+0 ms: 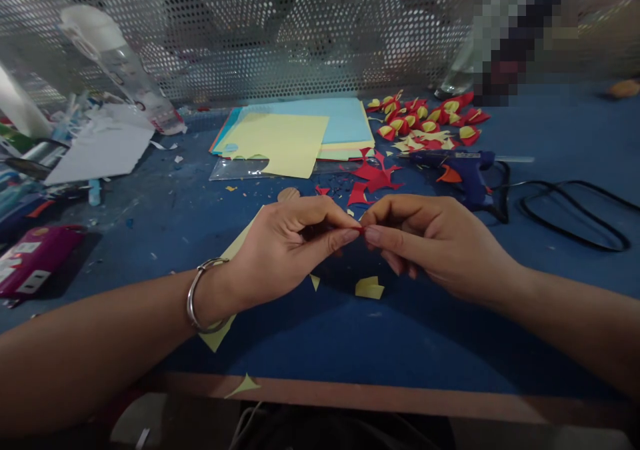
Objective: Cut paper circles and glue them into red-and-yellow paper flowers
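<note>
My left hand (295,243) and my right hand (430,240) meet at the middle of the blue table, thumbs and forefingers pinched. Between the fingertips shows a small bit of red paper (362,231), mostly hidden by them. A yellow paper scrap (370,288) lies below my hands, with a smaller yellow triangle (315,282) to its left. Under my left wrist, which wears a bangle, sticks out a yellow paper strip (217,337). Red paper offcuts (373,175) lie just beyond my fingers.
Red-and-yellow paper pieces (430,117) lie heaped at the back right, by a blue glue gun (465,167) and its black cord (575,217). Coloured paper sheets (345,120) are stacked at the back. Leftward are a bottle (135,77) and a magenta box (43,260). A perforated metal screen (280,37) stands behind.
</note>
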The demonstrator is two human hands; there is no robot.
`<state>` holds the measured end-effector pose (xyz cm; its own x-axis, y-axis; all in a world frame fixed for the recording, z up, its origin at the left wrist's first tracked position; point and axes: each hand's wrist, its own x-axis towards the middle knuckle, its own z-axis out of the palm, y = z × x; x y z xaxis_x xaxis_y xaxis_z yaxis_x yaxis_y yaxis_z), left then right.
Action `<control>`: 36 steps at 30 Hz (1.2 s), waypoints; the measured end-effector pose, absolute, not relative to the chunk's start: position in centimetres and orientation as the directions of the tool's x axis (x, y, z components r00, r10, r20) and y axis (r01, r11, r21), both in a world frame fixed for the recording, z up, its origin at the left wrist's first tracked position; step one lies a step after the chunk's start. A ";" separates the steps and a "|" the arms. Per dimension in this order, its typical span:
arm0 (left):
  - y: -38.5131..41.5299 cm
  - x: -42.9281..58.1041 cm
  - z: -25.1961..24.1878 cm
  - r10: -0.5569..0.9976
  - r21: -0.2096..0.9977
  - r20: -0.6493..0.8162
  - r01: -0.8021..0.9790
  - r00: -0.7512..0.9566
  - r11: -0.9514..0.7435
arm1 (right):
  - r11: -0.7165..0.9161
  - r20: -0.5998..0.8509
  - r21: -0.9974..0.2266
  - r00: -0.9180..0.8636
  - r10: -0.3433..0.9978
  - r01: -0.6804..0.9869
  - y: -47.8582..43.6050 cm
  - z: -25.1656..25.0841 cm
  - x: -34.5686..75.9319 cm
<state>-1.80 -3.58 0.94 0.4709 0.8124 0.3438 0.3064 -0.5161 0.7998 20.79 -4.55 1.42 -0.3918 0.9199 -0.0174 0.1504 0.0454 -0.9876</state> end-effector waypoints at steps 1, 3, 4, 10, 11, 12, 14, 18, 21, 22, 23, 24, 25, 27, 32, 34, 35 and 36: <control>-3.5 -1.8 0.9 0.819 0.812 0.336 0.298 0.465 -0.502 | 0.027 -0.029 -0.990 -0.391 0.920 0.138 -4.6 1.4 20.8; -3.3 -1.7 1.0 0.833 0.843 0.313 0.272 0.455 -0.465 | 0.000 -0.048 -0.993 -0.394 0.918 0.121 -4.6 1.4 20.8; -3.3 -1.6 1.0 0.837 0.858 0.305 0.250 0.454 -0.448 | -0.010 -0.056 -0.993 -0.398 0.916 0.118 -4.6 1.4 20.8; -2.9 -1.3 1.0 0.825 0.885 0.310 0.174 0.473 -0.432 | -0.059 -0.091 -0.994 -0.395 0.914 0.093 -4.5 1.5 20.7; -2.9 -1.3 1.1 0.818 0.880 0.319 0.172 0.478 -0.443 | -0.070 -0.097 -0.994 -0.393 0.915 0.083 -4.5 1.5 20.7; -2.9 -1.3 1.1 0.812 0.875 0.332 0.166 0.481 -0.456 | -0.083 -0.106 -0.994 -0.392 0.914 0.077 -4.4 1.5 20.7; -2.8 -1.4 1.1 0.802 0.865 0.345 0.167 0.487 -0.473 | -0.104 -0.124 -0.992 -0.392 0.911 0.072 -4.4 1.5 20.7; -2.9 -1.5 1.2 0.802 0.847 0.341 0.208 0.490 -0.488 | -0.126 -0.139 -0.990 -0.401 0.905 0.059 -4.4 1.4 20.7; -3.0 -1.5 1.1 0.804 0.859 0.333 0.193 0.493 -0.475 | -0.130 -0.141 -0.990 -0.404 0.904 0.054 -4.4 1.4 20.7; -3.0 -1.5 1.1 0.810 0.873 0.318 0.180 0.493 -0.453 | -0.127 -0.140 -0.990 -0.404 0.904 0.061 -4.4 1.4 20.7; -2.9 -1.4 1.0 0.820 0.892 0.294 0.168 0.491 -0.420 | -0.119 -0.138 -0.990 -0.405 0.904 0.072 -4.4 1.4 20.7; -2.9 -1.3 1.0 0.832 0.911 0.264 0.158 0.488 -0.382 | -0.109 -0.134 -0.990 -0.405 0.904 0.085 -4.4 1.4 20.7; -2.8 -1.2 1.0 0.844 0.928 0.230 0.152 0.484 -0.340 | -0.097 -0.130 -0.990 -0.405 0.905 0.103 -4.4 1.4 20.7; -2.7 -1.1 1.0 0.862 0.952 0.171 0.144 0.477 -0.268 | -0.072 -0.121 -0.988 -0.402 0.908 0.134 -4.4 1.3 20.7; -2.8 -0.8 1.1 0.872 0.982 0.089 0.103 0.481 -0.158 | -0.012 -0.083 -0.983 -0.389 0.917 0.182 -4.5 1.1 20.7; -2.8 -0.7 1.2 0.875 0.991 0.061 0.078 0.480 -0.112 | 0.036 -0.045 -0.979 -0.384 0.922 0.200 -4.5 1.2 20.6; -2.9 -0.7 1.2 0.877 0.993 0.051 0.071 0.477 -0.096 | 0.072 -0.016 -0.974 -0.384 0.923 0.214 -4.6 1.2 20.6; -2.9 -0.7 1.2 0.880 0.994 0.045 0.070 0.472 -0.088 | 0.113 0.017 -0.967 -0.384 0.923 0.229 -4.6 1.2 20.6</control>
<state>-0.66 -2.91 1.25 0.4720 0.8805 0.0445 0.0701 -0.0878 0.9937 20.56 -4.63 1.23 -0.3842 0.9231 0.0173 0.2289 0.1134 -0.9668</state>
